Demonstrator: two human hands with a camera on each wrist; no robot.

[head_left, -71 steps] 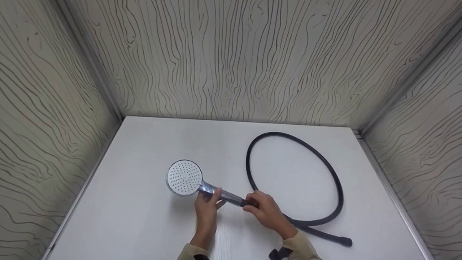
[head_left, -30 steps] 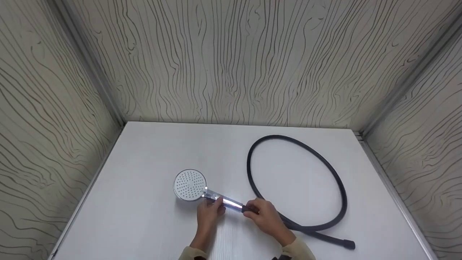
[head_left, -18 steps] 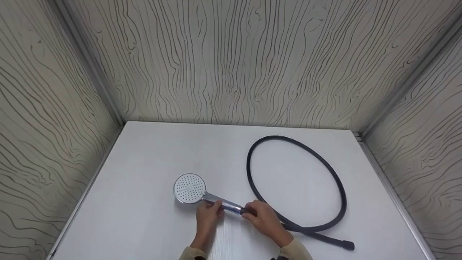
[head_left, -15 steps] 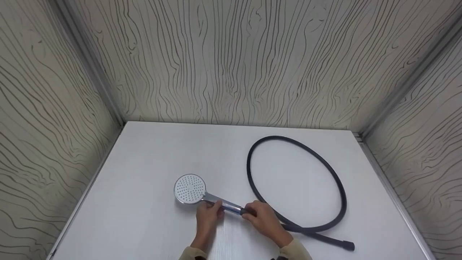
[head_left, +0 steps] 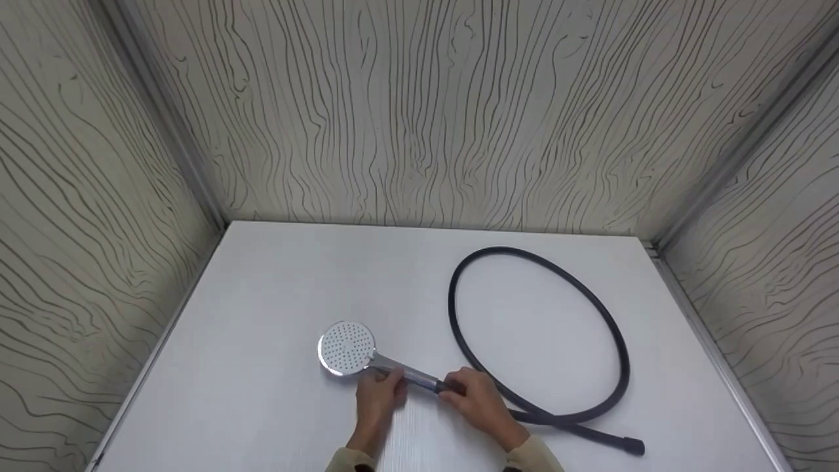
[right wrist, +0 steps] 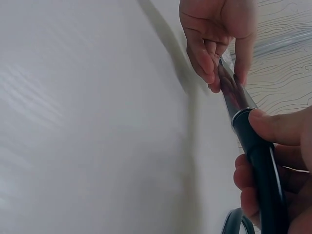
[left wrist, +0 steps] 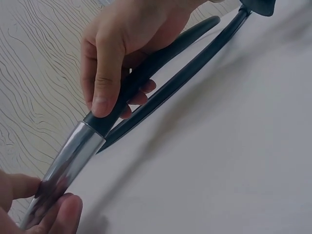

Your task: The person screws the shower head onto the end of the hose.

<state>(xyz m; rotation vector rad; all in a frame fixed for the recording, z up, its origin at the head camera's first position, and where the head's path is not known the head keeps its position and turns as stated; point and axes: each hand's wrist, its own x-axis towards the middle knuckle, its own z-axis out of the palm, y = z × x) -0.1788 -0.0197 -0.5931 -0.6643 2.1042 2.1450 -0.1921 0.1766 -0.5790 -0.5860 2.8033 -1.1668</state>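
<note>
A hand shower (head_left: 346, 348) with a round white dotted face and chrome handle is held low over the white table, face up. My left hand (head_left: 379, 396) pinches its handle (left wrist: 73, 151) between thumb and fingers, near the head. At the handle's lower end, my right hand (head_left: 480, 401) grips the black end of a shower hose (head_left: 570, 418), thumb on top and fingers wrapped beneath. The hose end's collar (left wrist: 103, 122) meets the chrome rim in line with the handle, with no gap showing in either wrist view.
The hose lies in one big loop on the right side of the table (head_left: 275, 275), crossing itself near the right hand. Its free end (head_left: 633, 446) with a black nut points to the front right. Wood-grain panels (head_left: 419, 118) wall the back and both sides.
Both hands have brought the hand shower and hose end a little lower and nearer the front edge. The grips stay on the same parts, and the loop lies nearly as before.
</note>
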